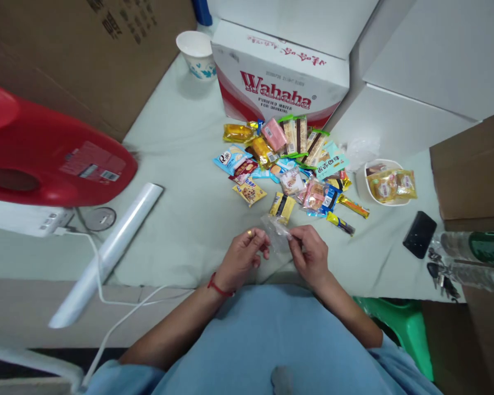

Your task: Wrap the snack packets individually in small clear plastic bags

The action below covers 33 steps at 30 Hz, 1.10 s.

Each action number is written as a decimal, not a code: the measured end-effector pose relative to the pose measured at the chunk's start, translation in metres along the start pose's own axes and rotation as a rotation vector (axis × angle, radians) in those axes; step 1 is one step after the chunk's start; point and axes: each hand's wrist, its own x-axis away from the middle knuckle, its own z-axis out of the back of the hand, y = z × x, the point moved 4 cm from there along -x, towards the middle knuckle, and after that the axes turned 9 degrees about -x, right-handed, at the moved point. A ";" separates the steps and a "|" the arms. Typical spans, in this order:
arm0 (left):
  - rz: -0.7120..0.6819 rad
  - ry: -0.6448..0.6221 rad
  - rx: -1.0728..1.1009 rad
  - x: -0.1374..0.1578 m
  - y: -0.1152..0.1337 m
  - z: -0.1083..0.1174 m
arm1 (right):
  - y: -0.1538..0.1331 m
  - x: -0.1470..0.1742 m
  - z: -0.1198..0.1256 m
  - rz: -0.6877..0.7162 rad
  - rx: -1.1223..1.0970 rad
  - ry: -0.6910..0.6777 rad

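Observation:
A small clear plastic bag hangs from my right hand, pinched at its upper right corner between thumb and fingertips. Just left of the bag is my left hand, fingers curled with the thumb against the index finger; whether anything is between them I cannot make out. Right beyond the bag lies a yellow-and-black snack packet. Farther back spreads a pile of wrapped snacks, including a pink packet, a light-green packet, a blue packet and a cookie packet.
A white tub with wrapped snacks stands right of the pile. Behind are a Wahaha carton and a paper cup. At left are a red jug and a white roll. A black case, keys and bottles lie right.

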 end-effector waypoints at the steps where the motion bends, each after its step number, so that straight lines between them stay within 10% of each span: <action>1: -0.015 0.005 0.013 -0.002 0.002 -0.006 | -0.002 0.001 -0.004 0.025 0.014 -0.037; 15: -0.306 0.102 -0.316 -0.010 0.016 -0.001 | 0.001 -0.011 0.002 -0.169 -0.256 -0.131; 22: -0.179 0.125 -0.103 -0.012 0.008 0.008 | 0.009 -0.020 0.009 -0.418 -0.483 -0.151; 33: -0.035 0.147 0.246 -0.015 0.014 0.015 | 0.002 -0.012 0.006 -0.149 -0.161 -0.356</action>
